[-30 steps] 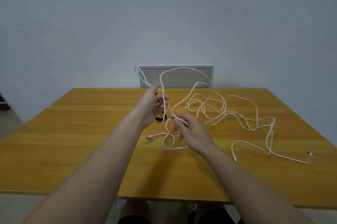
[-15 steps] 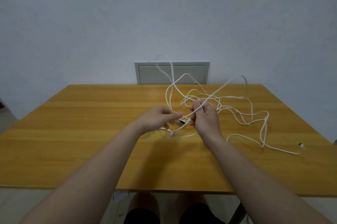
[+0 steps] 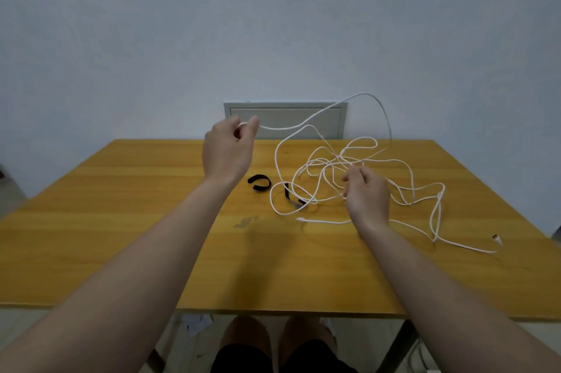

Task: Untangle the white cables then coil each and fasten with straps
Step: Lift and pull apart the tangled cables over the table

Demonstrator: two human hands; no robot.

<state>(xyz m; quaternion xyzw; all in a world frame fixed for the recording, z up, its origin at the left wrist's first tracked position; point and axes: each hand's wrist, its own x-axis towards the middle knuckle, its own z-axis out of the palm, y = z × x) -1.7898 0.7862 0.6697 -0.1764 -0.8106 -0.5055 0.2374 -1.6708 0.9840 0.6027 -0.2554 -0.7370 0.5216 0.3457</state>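
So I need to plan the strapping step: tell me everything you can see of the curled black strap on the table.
The curled black strap is a short, flat band, fabric-like in look, bent into an open C. It lies on the wooden table, just right of the left wrist and left of the white cables. Nothing touches it: it lies apart from both hands and the cables. A second black strap lies among the cable loops nearby.

Left hand (image 3: 228, 151): I hold it raised above the desk (image 3: 121, 221), pinching a strand of the white cables (image 3: 334, 160).
Right hand (image 3: 365, 193): I grip strands in the tangle's middle.
Straps: curled black strap (image 3: 259, 182) beside the tangle; second strap (image 3: 290, 197) under a loop.
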